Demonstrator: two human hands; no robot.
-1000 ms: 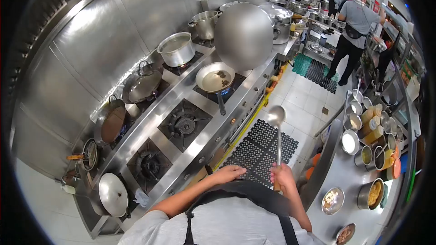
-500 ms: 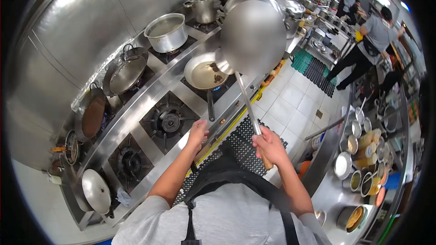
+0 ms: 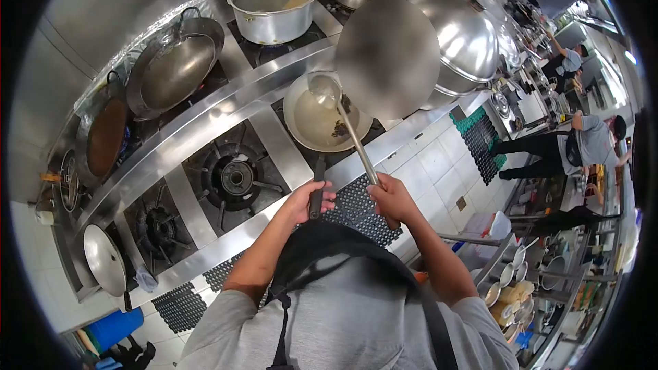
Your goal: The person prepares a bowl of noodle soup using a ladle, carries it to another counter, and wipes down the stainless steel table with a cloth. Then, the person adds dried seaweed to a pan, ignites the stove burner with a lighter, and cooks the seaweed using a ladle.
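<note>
A frying pan (image 3: 305,130) with cloudy liquid and dark bits stands on the stove. My left hand (image 3: 301,203) is at the pan's dark handle (image 3: 317,199), with the fingers coming round beneath it. In my right hand (image 3: 393,199) is a long-handled ladle, gripped near the end of its shaft (image 3: 356,140). The bowl of the ladle (image 3: 323,90) is down inside the pan, at its far side. A blurred grey oval (image 3: 388,58) hides what lies right of the pan's far rim.
Bare burners (image 3: 236,178) lie left of the pan. Behind are a large pot of liquid (image 3: 273,10) and a wok (image 3: 175,72); a domed steel lid (image 3: 459,34) is at right. Containers crowd the right-hand shelf (image 3: 510,301). A co-worker (image 3: 582,144) stands further off.
My left hand has come up to the pan's handle from beside it. The ladle's bowl has moved left from the pan's right rim into the pan. My view has shifted nearer the stove.
</note>
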